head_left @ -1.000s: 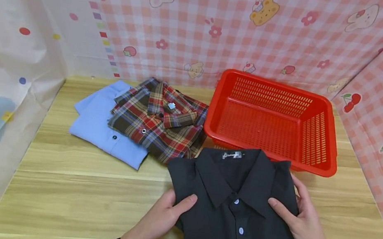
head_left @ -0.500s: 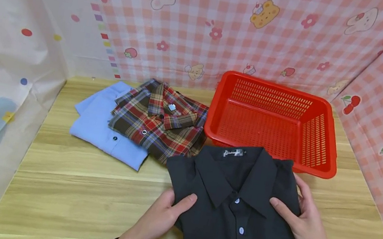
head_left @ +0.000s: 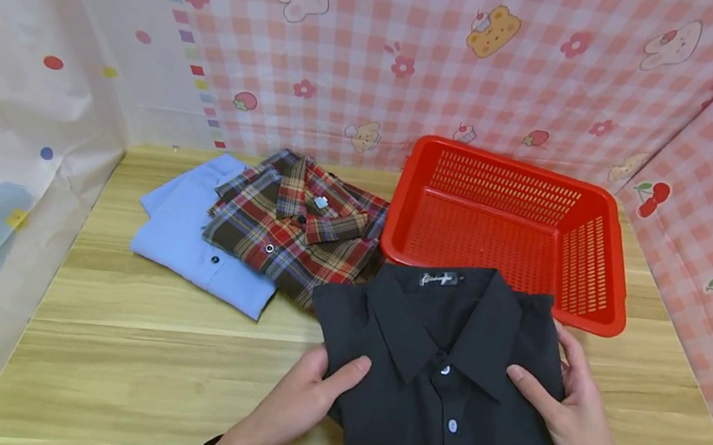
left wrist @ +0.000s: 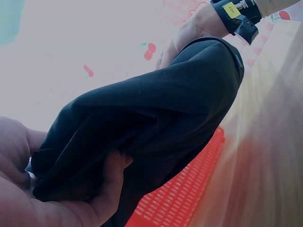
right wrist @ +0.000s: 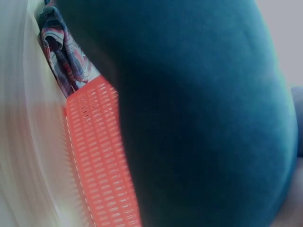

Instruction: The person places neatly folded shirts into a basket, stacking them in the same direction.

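Observation:
Both hands hold a folded black shirt [head_left: 395, 423] by its two sides, collar toward the back, over the front of the table. My left hand [head_left: 308, 394] grips the left side, thumb on top; in the left wrist view its fingers [left wrist: 112, 182] curl under the black cloth. On the opposite side my right hand [head_left: 571, 412] grips with the thumb on top and the other fingers mostly hidden behind the shirt. The right wrist view is largely filled by the dark shirt [right wrist: 203, 113]. Behind the shirt stands a red plastic basket [head_left: 487, 235] with nothing in it.
A folded plaid shirt [head_left: 297, 244] lies left of the basket, partly over a folded light blue shirt [head_left: 185, 242]. The wooden table [head_left: 150, 376] carries them all. A pink checked cloth wall [head_left: 357, 44] rises behind, with further cloth walls at both sides.
The black shirt has risen slightly and moved a little toward the basket, its collar overlapping the basket's front rim more. Both hands keep their grip. The head view has tilted slightly upward.

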Motion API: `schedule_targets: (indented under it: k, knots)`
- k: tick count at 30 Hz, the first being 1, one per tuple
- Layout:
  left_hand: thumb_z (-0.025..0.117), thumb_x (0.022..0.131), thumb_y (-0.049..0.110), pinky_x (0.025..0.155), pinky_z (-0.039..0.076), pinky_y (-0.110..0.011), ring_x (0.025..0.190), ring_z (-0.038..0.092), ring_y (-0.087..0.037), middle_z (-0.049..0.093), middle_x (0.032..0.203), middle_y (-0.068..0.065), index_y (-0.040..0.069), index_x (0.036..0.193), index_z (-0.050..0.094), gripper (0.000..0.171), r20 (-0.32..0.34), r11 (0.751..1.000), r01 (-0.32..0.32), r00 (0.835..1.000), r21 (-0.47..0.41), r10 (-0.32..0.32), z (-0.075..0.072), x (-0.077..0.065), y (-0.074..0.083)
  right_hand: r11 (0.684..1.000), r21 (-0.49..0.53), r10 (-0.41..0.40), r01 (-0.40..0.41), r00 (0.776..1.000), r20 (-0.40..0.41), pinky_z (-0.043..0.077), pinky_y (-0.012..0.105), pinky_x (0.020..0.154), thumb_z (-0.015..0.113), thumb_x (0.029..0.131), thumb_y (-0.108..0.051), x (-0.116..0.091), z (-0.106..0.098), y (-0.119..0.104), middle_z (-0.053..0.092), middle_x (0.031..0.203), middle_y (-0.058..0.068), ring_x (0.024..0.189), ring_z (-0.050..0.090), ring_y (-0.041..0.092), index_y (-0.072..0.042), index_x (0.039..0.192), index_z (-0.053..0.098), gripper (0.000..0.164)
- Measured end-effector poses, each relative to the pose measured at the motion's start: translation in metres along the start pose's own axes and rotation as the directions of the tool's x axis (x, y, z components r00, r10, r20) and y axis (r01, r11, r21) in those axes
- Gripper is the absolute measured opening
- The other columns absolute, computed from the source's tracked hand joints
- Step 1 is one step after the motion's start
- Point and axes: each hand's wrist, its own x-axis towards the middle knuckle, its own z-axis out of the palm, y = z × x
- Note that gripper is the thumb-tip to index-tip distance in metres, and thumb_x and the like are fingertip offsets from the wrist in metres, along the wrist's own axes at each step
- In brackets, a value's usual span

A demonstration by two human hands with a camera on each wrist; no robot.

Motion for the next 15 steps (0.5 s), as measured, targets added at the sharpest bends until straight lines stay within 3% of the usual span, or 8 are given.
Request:
schedule_targets:
  k: [15]
  knots:
    - [0.056, 0.105, 0.046, 0.113, 0.044, -0.042, 0.129, 0.059, -0.016, 0.060, 0.143, -0.004, 0.011, 0.150, 0.048, 0.057, -0.008, 0.997, 0.025, 1.000, 0.073, -0.025, -0.001, 0.006, 0.012, 1.000, 0.025, -0.007, 0.007, 1.000, -0.007, 0.063, 0.035, 0.070, 0.057, 0.096, 0.018, 0.005, -0.001, -0.004, 0.077, 0.113, -0.001, 0.087, 0.078, 0.020, -0.013, 0.159, 0.027, 0.077]
